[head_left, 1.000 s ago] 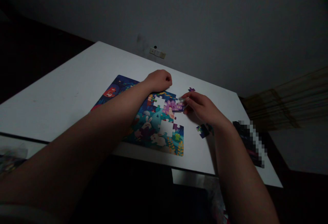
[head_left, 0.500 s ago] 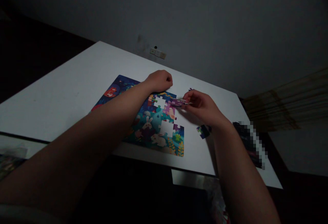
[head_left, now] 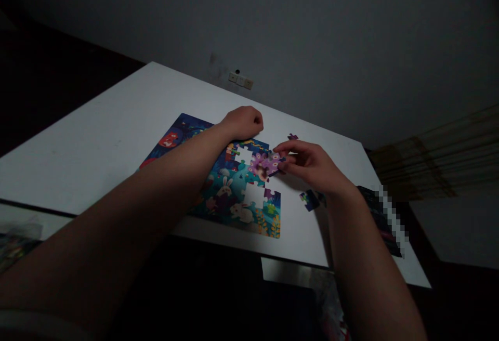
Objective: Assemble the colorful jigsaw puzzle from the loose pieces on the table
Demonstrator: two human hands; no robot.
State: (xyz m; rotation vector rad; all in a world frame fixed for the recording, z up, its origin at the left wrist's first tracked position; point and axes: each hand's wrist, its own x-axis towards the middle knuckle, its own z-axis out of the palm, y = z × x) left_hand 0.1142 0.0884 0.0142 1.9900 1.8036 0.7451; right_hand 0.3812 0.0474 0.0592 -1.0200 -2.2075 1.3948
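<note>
A colourful jigsaw puzzle (head_left: 241,213) lies on the white table, with rabbits and other animals pictured on it and white gaps in its right part. My right hand (head_left: 314,164) pinches a purple puzzle piece (head_left: 274,163) at the puzzle's right edge, slightly tilted and overlapping the picture. Whether it touches the pieces below I cannot tell. My left hand (head_left: 245,122) rests closed at the puzzle's far edge, its fingers curled round a dark hollow with nothing visible inside. The left forearm covers much of the puzzle's left half.
Beyond my right hand lies a small purple puzzle piece (head_left: 292,136). Dark loose pieces (head_left: 310,200) lie by my right wrist. A dark flat item (head_left: 380,219), partly pixelated, is at the table's right side. The white table (head_left: 117,107) stands near a wall with sockets (head_left: 240,80).
My right hand has turned the purple piece from nearly edge-on to face up and lowered it toward the puzzle's right edge. The left hand has stayed in place.
</note>
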